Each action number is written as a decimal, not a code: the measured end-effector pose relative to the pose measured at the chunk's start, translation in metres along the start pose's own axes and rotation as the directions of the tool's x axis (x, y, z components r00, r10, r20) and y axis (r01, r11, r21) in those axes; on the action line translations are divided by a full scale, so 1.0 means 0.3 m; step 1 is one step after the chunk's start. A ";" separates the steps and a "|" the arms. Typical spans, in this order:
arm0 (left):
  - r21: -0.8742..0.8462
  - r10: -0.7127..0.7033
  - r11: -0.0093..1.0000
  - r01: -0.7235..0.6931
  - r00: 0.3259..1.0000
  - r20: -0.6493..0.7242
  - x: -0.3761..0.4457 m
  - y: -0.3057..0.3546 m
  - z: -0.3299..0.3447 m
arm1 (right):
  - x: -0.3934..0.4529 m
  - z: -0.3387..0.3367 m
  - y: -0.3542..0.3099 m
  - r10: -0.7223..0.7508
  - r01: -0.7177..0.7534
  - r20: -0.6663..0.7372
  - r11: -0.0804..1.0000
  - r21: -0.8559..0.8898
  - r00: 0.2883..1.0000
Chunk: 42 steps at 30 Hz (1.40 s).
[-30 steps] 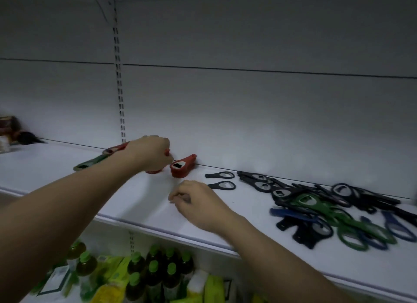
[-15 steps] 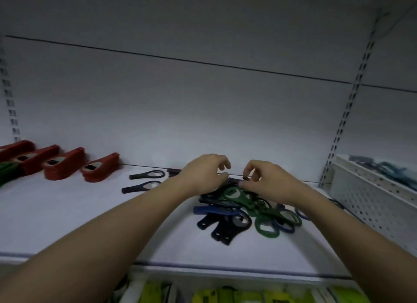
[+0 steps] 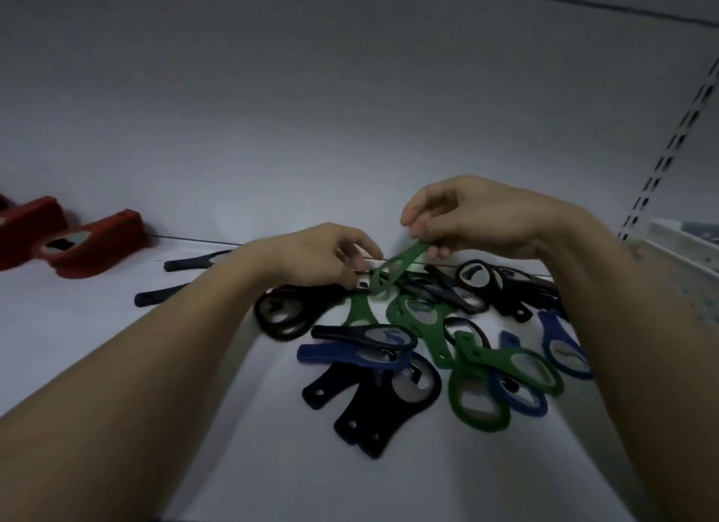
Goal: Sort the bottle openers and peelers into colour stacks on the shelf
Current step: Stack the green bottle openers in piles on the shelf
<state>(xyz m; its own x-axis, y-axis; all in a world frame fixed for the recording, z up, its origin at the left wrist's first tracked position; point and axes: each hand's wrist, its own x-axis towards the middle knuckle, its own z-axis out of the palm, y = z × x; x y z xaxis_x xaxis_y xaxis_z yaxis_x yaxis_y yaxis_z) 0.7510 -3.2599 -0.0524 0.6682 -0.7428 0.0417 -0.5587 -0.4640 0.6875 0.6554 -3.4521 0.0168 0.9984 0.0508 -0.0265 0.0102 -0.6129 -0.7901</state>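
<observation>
Above mixed pile (image 3: 408, 350), right hand (image 3: 478, 216) pinches green opener (image 3: 397, 266); left hand (image 3: 319, 255) beside.

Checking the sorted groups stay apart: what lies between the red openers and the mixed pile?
In the head view, two dark openers, then the left forearm crossing them.

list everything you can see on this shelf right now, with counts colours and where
red openers: at least two in view, red, far left against the back wall
mixed pile: count unclear, black, green and blue openers tangled at centre right of the shelf
black openers: two, dark, lying apart between the red ones and the pile
green opener: one, green, lifted off the back of the pile
shelf: one, white
tray: one, white, far right, contents unclear
left hand: fingers curled at the lower end of the green opener
right hand: pinches the top end of the green opener
</observation>
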 end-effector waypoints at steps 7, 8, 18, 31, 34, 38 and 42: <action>-0.197 0.020 0.977 -0.082 0.955 -0.297 -0.042 0.049 -0.011 | 0.026 0.089 0.067 -0.095 0.184 -0.264 0.922 0.339 0.960; -0.227 0.041 0.969 -0.097 0.970 -0.239 -0.050 0.065 0.001 | 0.022 0.095 0.059 -0.107 0.215 -0.285 0.898 0.383 0.953; -0.486 -0.002 0.866 -0.117 0.972 -0.236 -0.063 0.092 0.056 | -0.043 0.042 0.038 -0.162 0.166 -0.233 0.986 -0.002 0.959; -0.597 -0.010 0.790 -0.142 0.969 -0.245 -0.051 0.111 0.060 | -0.035 0.066 0.072 0.157 -0.022 0.179 0.807 -0.591 0.971; -0.608 -0.034 0.784 -0.125 0.969 -0.244 -0.047 0.112 0.066 | -0.035 0.044 0.078 0.076 0.001 0.132 0.861 -0.508 0.988; -0.620 -0.077 0.778 -0.102 0.964 -0.256 -0.050 0.107 0.068 | -0.046 0.008 0.086 -0.029 0.036 0.026 0.949 -0.313 0.999; -0.676 -0.135 0.730 -0.098 0.949 -0.283 -0.054 0.096 0.070 | -0.046 -0.004 0.116 -0.053 0.054 -0.038 0.998 0.025 0.998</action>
<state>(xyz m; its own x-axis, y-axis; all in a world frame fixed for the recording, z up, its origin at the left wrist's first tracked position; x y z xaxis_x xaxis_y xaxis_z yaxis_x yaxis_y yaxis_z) 0.7138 -3.2713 -0.0485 0.8490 -0.5059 0.1524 -0.1412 0.0607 0.9881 0.6421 -3.4752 -0.0096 0.9978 0.0533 0.0388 0.0628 -0.5896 -0.8053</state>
